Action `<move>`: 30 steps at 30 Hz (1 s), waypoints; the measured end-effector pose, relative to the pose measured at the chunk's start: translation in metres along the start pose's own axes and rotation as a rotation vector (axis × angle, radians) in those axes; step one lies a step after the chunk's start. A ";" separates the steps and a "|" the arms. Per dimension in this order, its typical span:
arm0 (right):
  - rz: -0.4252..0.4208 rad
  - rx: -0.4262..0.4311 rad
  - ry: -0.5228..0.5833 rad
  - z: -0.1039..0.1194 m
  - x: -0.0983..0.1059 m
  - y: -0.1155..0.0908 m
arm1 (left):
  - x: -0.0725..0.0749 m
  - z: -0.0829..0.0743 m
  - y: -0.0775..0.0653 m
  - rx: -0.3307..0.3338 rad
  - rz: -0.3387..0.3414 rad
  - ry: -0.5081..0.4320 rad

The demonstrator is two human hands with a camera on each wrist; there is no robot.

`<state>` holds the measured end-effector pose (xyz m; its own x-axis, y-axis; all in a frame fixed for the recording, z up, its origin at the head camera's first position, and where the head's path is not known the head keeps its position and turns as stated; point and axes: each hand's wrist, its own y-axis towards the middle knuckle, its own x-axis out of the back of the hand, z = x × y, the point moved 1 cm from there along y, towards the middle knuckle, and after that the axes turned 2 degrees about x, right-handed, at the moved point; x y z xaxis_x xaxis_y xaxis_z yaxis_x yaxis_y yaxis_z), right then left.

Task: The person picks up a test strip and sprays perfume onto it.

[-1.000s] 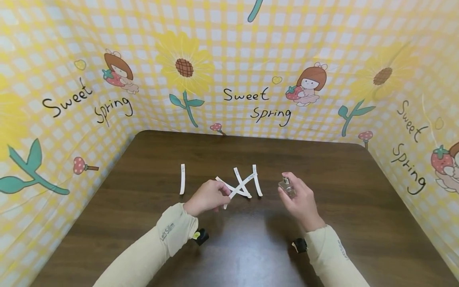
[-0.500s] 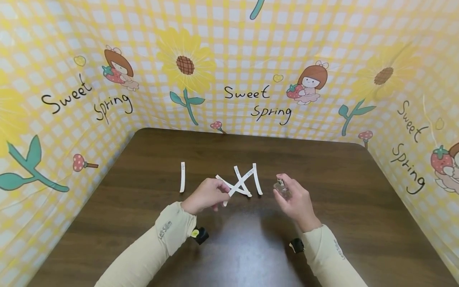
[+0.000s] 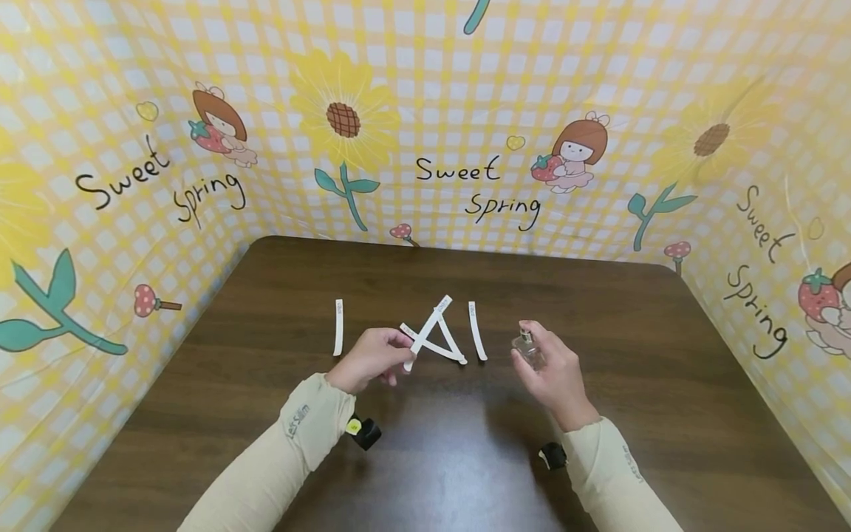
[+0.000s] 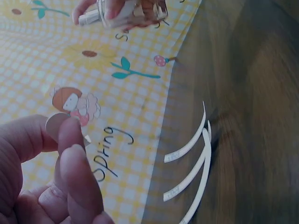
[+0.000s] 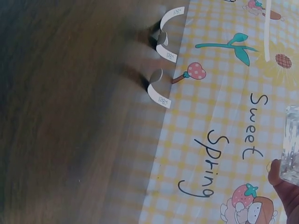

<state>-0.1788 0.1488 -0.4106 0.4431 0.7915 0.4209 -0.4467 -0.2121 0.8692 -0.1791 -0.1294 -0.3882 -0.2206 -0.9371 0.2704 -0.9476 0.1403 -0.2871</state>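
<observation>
My left hand [image 3: 372, 358] pinches the lower end of a white perfume test strip [image 3: 431, 329], which slants up and to the right. In the left wrist view, the strip's rounded end [image 4: 56, 125] shows between thumb and fingers. My right hand [image 3: 558, 373] grips a small clear glass perfume bottle [image 3: 528, 351], with the index finger at its silver spray top [image 4: 88, 18]. The bottle stands apart from the held strip, to its right. Two crossing strips lie behind the held one, and another strip [image 3: 477, 331] lies to their right.
One more white strip [image 3: 338, 327] lies by itself left of the left hand. Everything lies on a dark brown wooden table [image 3: 452, 458]. A yellow checked cloth [image 3: 452, 133] with flowers and lettering rises behind the table and at both sides.
The left hand has moved slightly left, and its strip stands steeper, its upper end shifted left off the rightmost strip. The right hand and bottle dipped left, then came back nearly to where they were.
</observation>
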 end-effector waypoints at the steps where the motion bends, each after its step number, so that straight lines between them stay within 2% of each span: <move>1: -0.009 -0.001 -0.001 0.000 0.001 0.000 | 0.002 0.002 0.001 0.008 -0.017 -0.008; 18: -0.045 -0.022 -0.054 -0.013 0.027 0.005 | 0.043 0.033 0.014 0.084 -0.162 -0.109; 30: -0.056 -0.056 -0.092 -0.020 0.044 0.003 | 0.097 0.063 0.009 0.190 -0.233 -0.107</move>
<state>-0.1758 0.1943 -0.3948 0.5371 0.7445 0.3966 -0.4611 -0.1346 0.8771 -0.1947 -0.2392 -0.4224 0.0322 -0.9669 0.2532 -0.9075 -0.1344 -0.3979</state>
